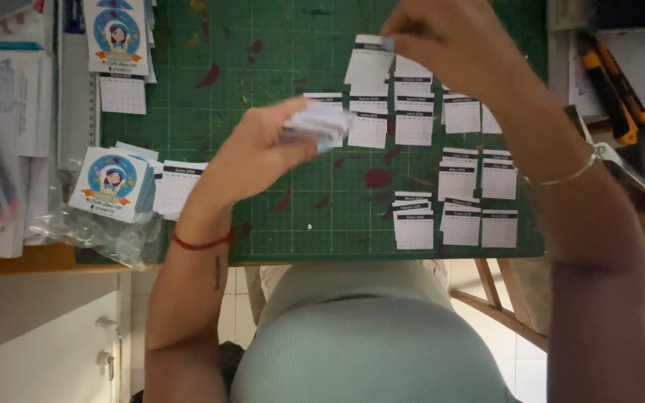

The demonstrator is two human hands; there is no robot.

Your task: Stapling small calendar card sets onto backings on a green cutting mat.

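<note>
My left hand [263, 149] grips a small stack of calendar sheets [315, 123]; my right hand [449, 37] pinches one sheet [371, 63] over the far piles, and it should drop squarely onto its pile.

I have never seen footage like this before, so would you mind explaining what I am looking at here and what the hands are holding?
There is one picture, taken by a camera worn on a person's head and looking down, so you see their own arms and lap. No machine is involved, just two bare hands.

The left hand, with a red cord at the wrist, grips a small bundle of paper slips. The right hand, with a thin bracelet on its arm, is raised and pinches a single slip at its top edge.

Below them lies a green cutting mat with a grid. Small calendar slips are laid out on it in overlapping stacks. To the left are round-picture cards on a clear plastic bag. A yellow and black utility knife lies to the right.
</note>
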